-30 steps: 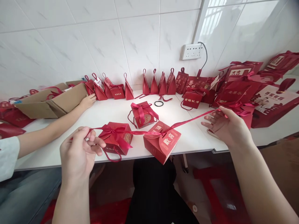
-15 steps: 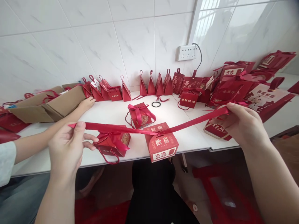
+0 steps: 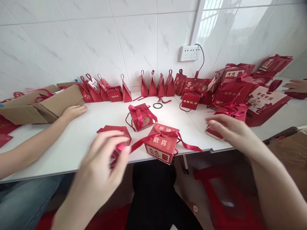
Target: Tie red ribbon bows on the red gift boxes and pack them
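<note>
A red gift box with gold characters sits at the table's front edge, its red ribbon tied across the top with both tails loose. My left hand, a little blurred, is left of it, fingers and thumb apart near the ribbon's left tail. Partly hidden behind that hand is another red gift box. A third red gift box with a bow and cord handle stands just behind. To the right, my right hand is held in the air with fingers stretched and nothing in them, in front of more red boxes.
Several tent-shaped red boxes line the tiled wall. A black ring lies on the white table. Another person's hand rests beside a cardboard box at left. Red bags crowd the right, where another hand shows.
Both hands have let go of the stretched ribbon, whose tails now droop beside the box. My left hand moved right, and my right hand moved slightly lower and left. The box has turned a little.
</note>
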Demonstrator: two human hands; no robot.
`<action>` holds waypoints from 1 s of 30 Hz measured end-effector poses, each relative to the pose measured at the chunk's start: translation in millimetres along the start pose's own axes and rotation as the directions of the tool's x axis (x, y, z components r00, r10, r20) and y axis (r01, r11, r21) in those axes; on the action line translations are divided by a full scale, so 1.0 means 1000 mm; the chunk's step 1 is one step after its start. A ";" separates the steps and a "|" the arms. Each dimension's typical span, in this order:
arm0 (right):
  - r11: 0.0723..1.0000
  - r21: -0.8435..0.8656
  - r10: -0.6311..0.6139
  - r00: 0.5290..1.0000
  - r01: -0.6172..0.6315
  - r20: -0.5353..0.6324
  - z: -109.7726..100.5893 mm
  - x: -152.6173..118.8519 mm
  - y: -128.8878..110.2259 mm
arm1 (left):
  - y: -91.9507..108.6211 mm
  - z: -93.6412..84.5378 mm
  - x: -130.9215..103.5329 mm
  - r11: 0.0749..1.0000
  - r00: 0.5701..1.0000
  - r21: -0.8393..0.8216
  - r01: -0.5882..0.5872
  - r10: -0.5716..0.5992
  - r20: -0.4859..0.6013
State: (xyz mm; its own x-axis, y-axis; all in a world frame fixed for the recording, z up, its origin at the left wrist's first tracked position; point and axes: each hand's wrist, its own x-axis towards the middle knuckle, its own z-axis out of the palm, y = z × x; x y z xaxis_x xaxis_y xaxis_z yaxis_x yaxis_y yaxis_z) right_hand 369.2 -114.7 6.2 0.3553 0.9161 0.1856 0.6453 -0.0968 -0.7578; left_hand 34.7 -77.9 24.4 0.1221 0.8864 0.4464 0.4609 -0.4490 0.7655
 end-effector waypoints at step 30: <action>0.957 -0.244 0.027 0.795 0.154 0.606 0.049 0.027 -0.053 | -0.006 0.048 0.050 0.989 0.705 0.086 0.122 -0.147 0.694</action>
State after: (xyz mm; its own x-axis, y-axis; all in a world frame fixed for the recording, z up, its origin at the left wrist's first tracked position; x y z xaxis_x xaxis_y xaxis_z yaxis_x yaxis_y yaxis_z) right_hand 311.6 -65.7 21.3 -0.1102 0.9614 -0.2520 0.8375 -0.0467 -0.5444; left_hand 80.1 -25.9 19.7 0.6283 0.7687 -0.1199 0.5464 -0.3264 0.7713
